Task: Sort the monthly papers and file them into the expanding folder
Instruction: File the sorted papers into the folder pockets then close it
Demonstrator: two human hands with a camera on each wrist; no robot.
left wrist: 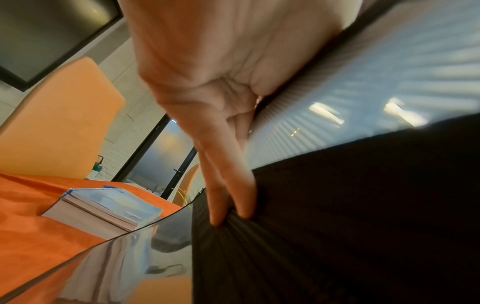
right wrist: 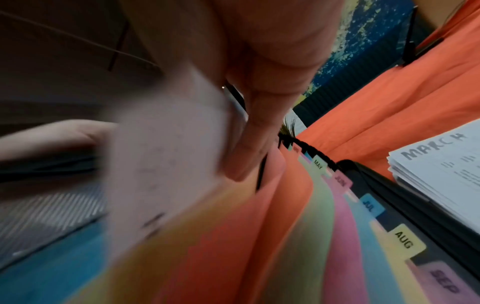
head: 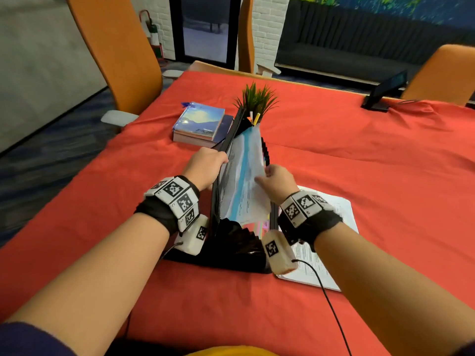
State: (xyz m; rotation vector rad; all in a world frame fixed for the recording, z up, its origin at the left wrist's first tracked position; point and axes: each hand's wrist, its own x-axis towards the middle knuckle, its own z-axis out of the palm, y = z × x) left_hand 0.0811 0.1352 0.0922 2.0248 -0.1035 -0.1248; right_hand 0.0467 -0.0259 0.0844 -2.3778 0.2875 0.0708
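A black expanding folder stands open on the red tablecloth in the middle of the head view. My left hand grips its black front cover and holds it back to the left. My right hand pinches a printed sheet that slants down into a front pocket. In the right wrist view the sheet is blurred, and coloured dividers with month tabs such as MAY, JUL and AUG fan out beside it. A stack of papers headed MARCH lies right of the folder.
A pile of books lies behind the folder on the left, with a potted plant and pens just behind it. Orange chairs stand at the table's far left and far right. A small black screen sits at the far right edge.
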